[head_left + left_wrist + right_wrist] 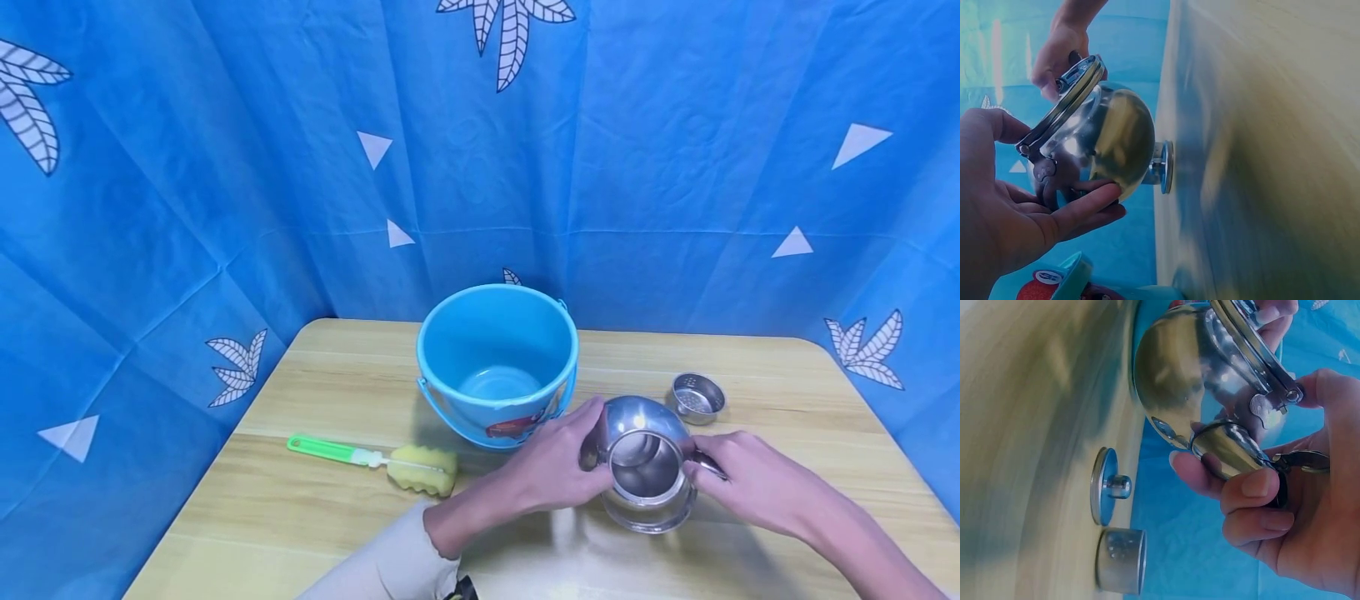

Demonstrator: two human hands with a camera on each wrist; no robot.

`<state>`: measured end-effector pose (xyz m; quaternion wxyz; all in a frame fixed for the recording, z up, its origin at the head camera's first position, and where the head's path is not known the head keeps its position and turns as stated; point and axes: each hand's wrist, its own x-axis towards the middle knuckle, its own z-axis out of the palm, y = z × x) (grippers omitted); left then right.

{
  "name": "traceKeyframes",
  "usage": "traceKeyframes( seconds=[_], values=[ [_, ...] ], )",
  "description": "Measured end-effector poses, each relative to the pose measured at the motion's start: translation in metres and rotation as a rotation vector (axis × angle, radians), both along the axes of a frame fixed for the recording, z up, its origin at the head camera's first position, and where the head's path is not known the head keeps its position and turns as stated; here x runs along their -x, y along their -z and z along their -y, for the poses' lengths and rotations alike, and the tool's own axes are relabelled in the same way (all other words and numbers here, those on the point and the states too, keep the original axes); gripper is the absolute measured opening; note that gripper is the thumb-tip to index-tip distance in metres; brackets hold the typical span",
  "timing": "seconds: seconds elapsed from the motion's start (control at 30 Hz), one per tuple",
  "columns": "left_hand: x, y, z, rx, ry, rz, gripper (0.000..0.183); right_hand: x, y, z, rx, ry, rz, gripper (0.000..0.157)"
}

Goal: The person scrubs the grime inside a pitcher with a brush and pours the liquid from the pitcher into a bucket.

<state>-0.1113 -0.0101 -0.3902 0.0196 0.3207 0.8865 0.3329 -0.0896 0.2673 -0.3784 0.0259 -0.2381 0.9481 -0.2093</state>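
Note:
A shiny metal teapot (pixel 637 417) is tipped over the table, its round mouth turned toward the head camera. My left hand (pixel 555 462) grips its left side; in the left wrist view the thumb is at the rim and the fingers lie along the rounded belly. On the other side my right hand (pixel 757 479) holds the spout (pixel 1232 450), fingers curled round it in the right wrist view. A metal lid (pixel 1105 487) with a knob lies on the table, beside a small perforated strainer cup (pixel 697 398).
A light blue bucket (pixel 498 333) with a handle stands behind the left hand. To the left lies a yellow sponge brush (pixel 422 469) with a green handle. A blue patterned curtain (pixel 480 183) surrounds the wooden table (pixel 225 517) at the back and sides.

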Motion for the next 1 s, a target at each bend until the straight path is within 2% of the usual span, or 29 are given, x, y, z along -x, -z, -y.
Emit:
traceKeyframes(
  seconds=[0.17,0.27,0.4,0.5,0.73,1.0],
  values=[
    [0.001,0.003,0.001,-0.006,-0.008,0.036,0.055,0.001,0.003,-0.002,0.002,-0.016,0.031,0.016],
    [-0.001,0.004,0.002,0.003,-0.024,0.075,0.064,0.002,0.005,-0.003,0.011,-0.029,0.064,0.024],
    [-0.003,0.004,0.004,0.014,-0.051,0.159,0.083,0.003,0.007,-0.004,0.042,-0.067,0.104,0.020],
    [-0.004,0.005,0.004,0.007,-0.061,0.221,0.088,0.003,0.009,-0.004,0.073,-0.088,0.122,0.018],
    [-0.003,0.007,0.005,-0.011,-0.061,0.359,0.088,0.002,0.014,-0.004,0.135,-0.130,0.152,0.029],
    [-0.001,0.013,0.006,-0.027,-0.068,0.398,0.084,0.008,0.020,-0.009,0.161,-0.191,0.193,0.029]
  ],
)
